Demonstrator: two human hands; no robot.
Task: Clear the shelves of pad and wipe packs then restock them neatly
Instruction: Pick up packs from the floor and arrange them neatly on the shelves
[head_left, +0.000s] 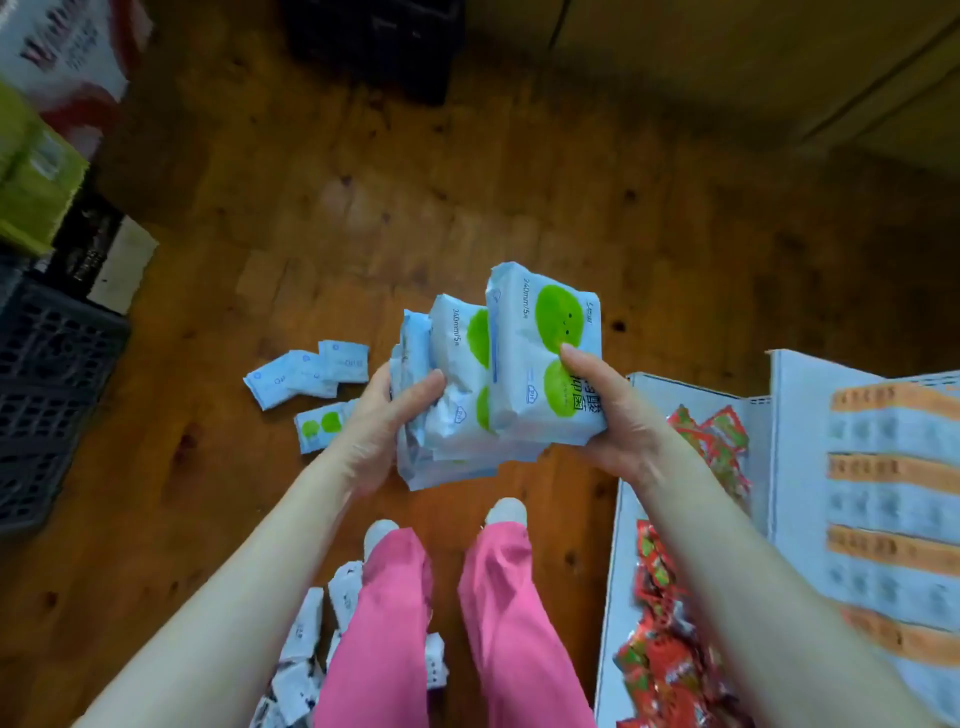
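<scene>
I hold a bundle of several white pad packs with green circles (519, 364) upright over the wooden floor. My left hand (384, 415) grips the bundle's left side, thumb across the front. My right hand (608, 415) cups its right side from below, thumb on the foremost pack. More packs lie on the floor: a few small white-and-blue ones (306, 374) and one green-spotted pack (322, 428) left of my left hand. A heap of white packs (306, 654) lies by my left foot.
A white shelf (623, 519) at right holds red snack packets (675, 649); a higher shelf carries white-and-orange packs (888, 509). A dark plastic crate (52, 395) and stacked cartons (36, 171) stand at left. A black crate (379, 41) sits at the far end.
</scene>
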